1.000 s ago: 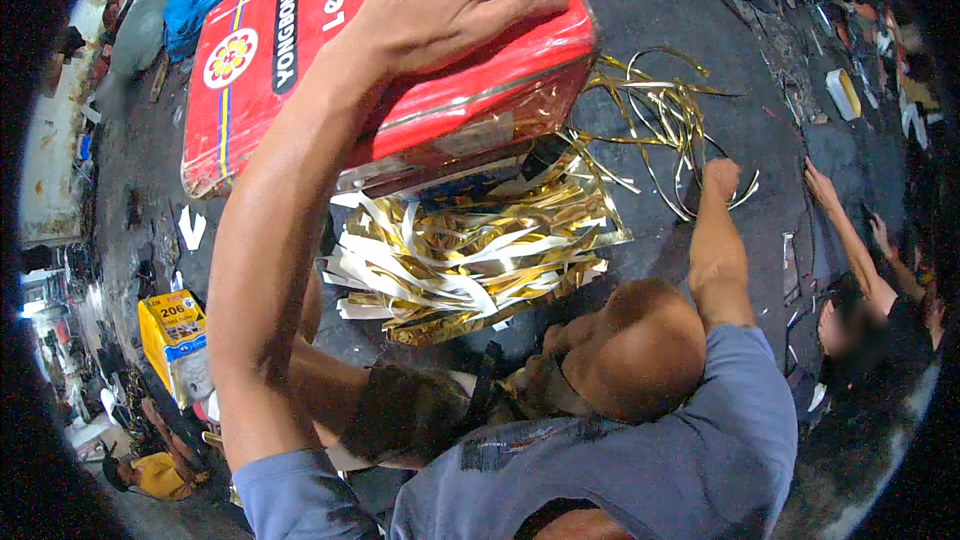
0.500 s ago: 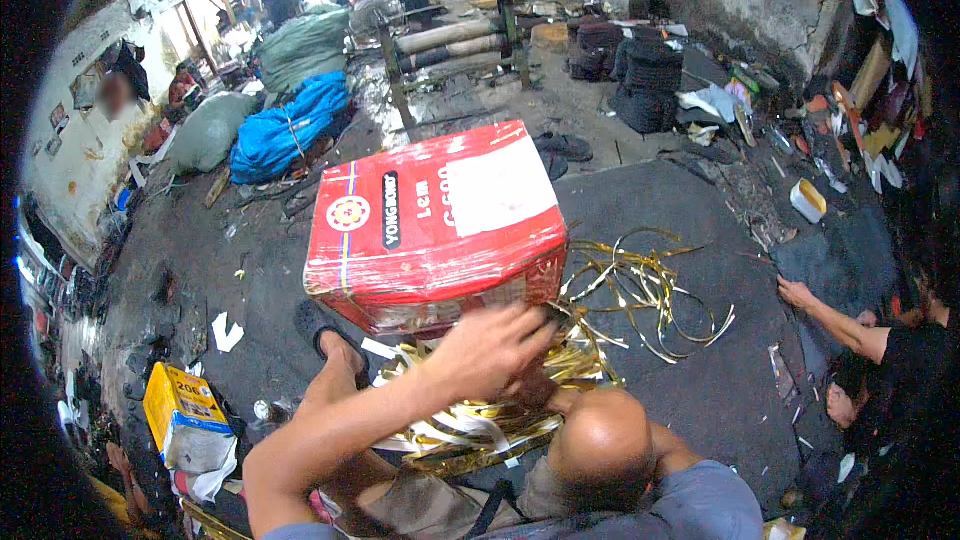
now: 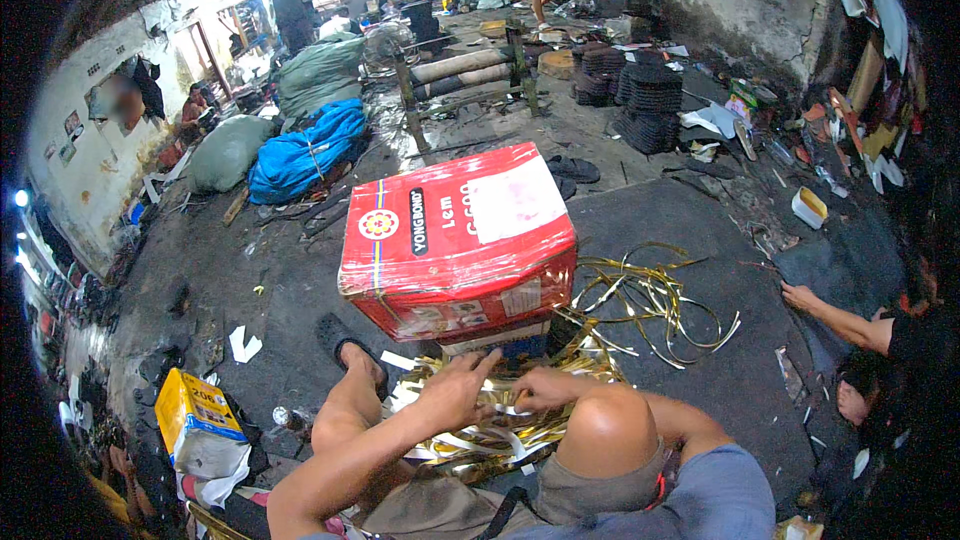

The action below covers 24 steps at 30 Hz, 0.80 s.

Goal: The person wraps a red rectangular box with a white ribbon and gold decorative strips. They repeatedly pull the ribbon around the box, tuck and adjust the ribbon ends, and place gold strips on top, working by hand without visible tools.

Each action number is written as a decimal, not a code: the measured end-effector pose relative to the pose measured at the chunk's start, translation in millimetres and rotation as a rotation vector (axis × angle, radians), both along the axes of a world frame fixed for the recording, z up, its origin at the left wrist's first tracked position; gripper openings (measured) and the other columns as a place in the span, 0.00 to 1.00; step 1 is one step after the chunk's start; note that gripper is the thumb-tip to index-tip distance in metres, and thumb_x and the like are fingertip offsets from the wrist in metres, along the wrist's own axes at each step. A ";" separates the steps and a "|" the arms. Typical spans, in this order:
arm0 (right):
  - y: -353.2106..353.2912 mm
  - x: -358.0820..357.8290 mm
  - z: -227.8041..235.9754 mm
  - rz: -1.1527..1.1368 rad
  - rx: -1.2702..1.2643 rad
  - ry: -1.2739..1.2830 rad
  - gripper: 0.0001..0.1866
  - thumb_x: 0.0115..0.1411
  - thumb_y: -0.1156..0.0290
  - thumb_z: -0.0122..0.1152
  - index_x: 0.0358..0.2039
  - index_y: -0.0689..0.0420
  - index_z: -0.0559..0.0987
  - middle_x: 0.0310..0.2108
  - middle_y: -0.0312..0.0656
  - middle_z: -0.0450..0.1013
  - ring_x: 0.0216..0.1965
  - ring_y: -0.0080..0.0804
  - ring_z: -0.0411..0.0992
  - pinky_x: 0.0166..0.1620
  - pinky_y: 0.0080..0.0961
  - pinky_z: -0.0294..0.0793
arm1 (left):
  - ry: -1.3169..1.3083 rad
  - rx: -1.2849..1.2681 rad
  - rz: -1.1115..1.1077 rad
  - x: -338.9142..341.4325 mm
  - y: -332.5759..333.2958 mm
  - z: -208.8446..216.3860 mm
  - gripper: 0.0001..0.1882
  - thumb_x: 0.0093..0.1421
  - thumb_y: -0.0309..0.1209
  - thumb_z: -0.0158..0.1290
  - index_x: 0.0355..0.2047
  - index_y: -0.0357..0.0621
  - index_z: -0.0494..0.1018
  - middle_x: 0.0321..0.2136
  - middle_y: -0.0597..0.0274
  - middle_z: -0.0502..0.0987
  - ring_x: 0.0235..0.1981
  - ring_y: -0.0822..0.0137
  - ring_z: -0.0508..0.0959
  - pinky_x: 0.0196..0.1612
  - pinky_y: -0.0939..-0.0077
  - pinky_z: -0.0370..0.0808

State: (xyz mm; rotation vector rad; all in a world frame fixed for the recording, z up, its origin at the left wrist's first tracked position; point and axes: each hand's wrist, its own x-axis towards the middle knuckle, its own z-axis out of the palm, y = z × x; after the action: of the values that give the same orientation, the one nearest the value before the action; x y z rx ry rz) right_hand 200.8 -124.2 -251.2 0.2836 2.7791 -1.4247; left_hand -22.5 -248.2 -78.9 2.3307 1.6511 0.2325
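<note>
A heap of narrow gold and white strips [image 3: 480, 440] lies between my legs. Over its left part is my left hand [image 3: 455, 392], its fingers bent together; whatever may be in them is hidden. My right hand [image 3: 548, 390] reaches past my right knee, with thumb and forefinger pinched on a gold strip at the heap's far side. Just beyond both hands, a big red carton [image 3: 460, 240] wrapped in clear film rests on a lower support. More gold strips [image 3: 660, 295] trail in loose loops to the carton's right.
A yellow and blue box [image 3: 200, 420] stands at left. On the right, another person's hand [image 3: 800, 298] reaches across the dark mat. Farther off are stacks of black sheets [image 3: 648, 105], a frame with rolls [image 3: 462, 75], a blue bundle [image 3: 310, 150], a white tub [image 3: 808, 208] and a walking person.
My left hand has drawn back leftward from the carton's near right corner to the heap. My right hand, hidden before, now shows. The view has shifted, revealing more of the far room.
</note>
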 end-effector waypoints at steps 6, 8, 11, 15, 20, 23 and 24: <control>19.5 -20.8 230.5 0.124 0.339 0.055 0.16 0.60 0.63 0.63 0.46 0.58 0.82 0.30 0.54 0.80 0.34 0.53 0.80 0.36 0.47 0.78 | -0.774 -0.168 0.117 28.1 19.2 21.9 0.52 0.52 0.35 0.72 0.72 0.42 0.55 0.57 0.39 0.75 0.62 0.50 0.76 0.64 0.59 0.71; 10.5 -18.9 269.7 0.080 0.403 -0.070 0.23 0.59 0.61 0.64 0.54 0.56 0.76 0.46 0.52 0.78 0.38 0.59 0.80 0.42 0.51 0.81 | -0.799 0.061 0.092 28.9 14.8 34.3 0.41 0.55 0.33 0.70 0.66 0.41 0.63 0.47 0.44 0.81 0.49 0.54 0.83 0.54 0.60 0.77; -2.0 0.4 287.6 -0.080 0.535 0.259 0.21 0.58 0.63 0.64 0.50 0.54 0.73 0.41 0.49 0.75 0.32 0.57 0.79 0.40 0.52 0.81 | -1.157 -0.311 0.341 20.5 -2.9 28.3 0.19 0.63 0.30 0.62 0.52 0.38 0.75 0.26 0.56 0.83 0.23 0.59 0.79 0.32 0.59 0.76; -3.2 16.3 305.2 0.037 0.775 0.279 0.19 0.55 0.64 0.68 0.44 0.53 0.73 0.34 0.44 0.71 0.32 0.49 0.80 0.35 0.48 0.81 | -0.426 -0.247 0.221 23.9 -24.2 63.0 0.14 0.64 0.37 0.54 0.40 0.40 0.81 0.26 0.38 0.81 0.31 0.39 0.82 0.38 0.48 0.79; -0.9 39.5 365.2 -0.063 0.758 0.232 0.13 0.53 0.65 0.70 0.36 0.54 0.78 0.33 0.44 0.75 0.32 0.51 0.79 0.35 0.45 0.80 | -0.350 -0.380 0.024 16.2 -26.8 76.1 0.25 0.59 0.32 0.59 0.57 0.40 0.73 0.43 0.33 0.80 0.47 0.36 0.80 0.55 0.46 0.76; 1.7 53.2 396.4 -0.201 0.693 0.238 0.10 0.55 0.64 0.70 0.34 0.54 0.80 0.30 0.44 0.78 0.31 0.50 0.79 0.34 0.43 0.79 | -0.053 -0.255 -0.006 -5.8 -39.3 69.4 0.56 0.53 0.35 0.67 0.76 0.42 0.46 0.68 0.28 0.58 0.70 0.36 0.61 0.71 0.53 0.63; 2.9 56.3 398.6 -0.186 0.686 0.189 0.09 0.57 0.65 0.70 0.33 0.54 0.80 0.28 0.44 0.78 0.29 0.48 0.79 0.33 0.40 0.78 | 0.093 -0.103 -0.003 -0.6 -35.7 90.5 0.62 0.51 0.37 0.70 0.77 0.41 0.41 0.72 0.27 0.52 0.74 0.36 0.55 0.74 0.55 0.59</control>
State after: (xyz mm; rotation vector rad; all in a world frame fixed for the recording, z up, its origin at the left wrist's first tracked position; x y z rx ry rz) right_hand 257.1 -121.3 147.4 0.4319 3.3846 -0.4722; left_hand -23.1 -283.9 11.6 2.2988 1.6610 0.0376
